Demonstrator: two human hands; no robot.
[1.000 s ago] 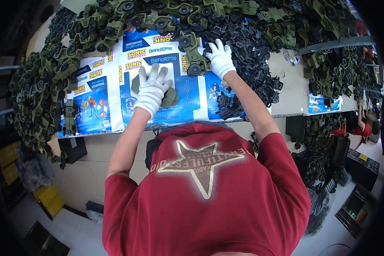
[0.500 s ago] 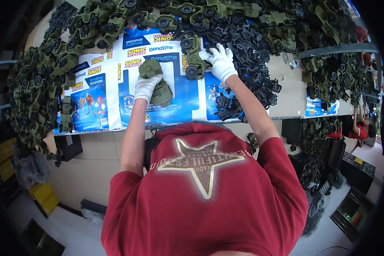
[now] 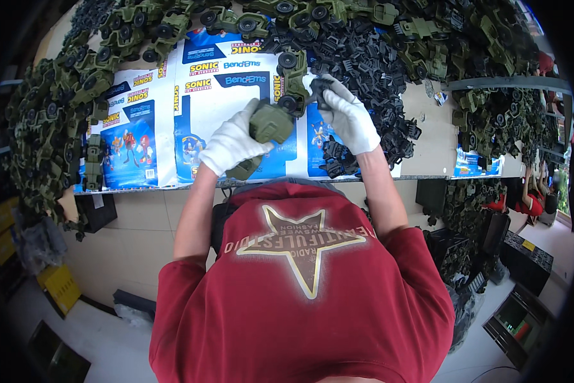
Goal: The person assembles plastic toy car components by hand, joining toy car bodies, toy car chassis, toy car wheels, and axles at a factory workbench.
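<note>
My left hand [image 3: 233,142], in a white glove, grips an olive-green toy truck [image 3: 271,124] over the printed blue and white sheet. Its fingers wrap the truck's near side and hide part of it. Between the fingertips of my right hand [image 3: 351,120], also gloved, is a small black plastic part [image 3: 320,88]. Just beyond, a second green toy truck with black wheels [image 3: 293,78] lies on the sheet, between the two hands. The black part is close to that truck's near wheel; whether they touch I cannot tell.
A heap of small black plastic parts [image 3: 363,67] lies right of my hands. Piled green toy trucks [image 3: 60,121] line the table's left and far sides. The printed cardboard sheet [image 3: 130,143] covers the near table. Co-workers in red [image 3: 528,201] are at far right.
My right hand has picked up a black part from the heap and drawn back toward me. My left hand has moved right with its truck, which has turned.
</note>
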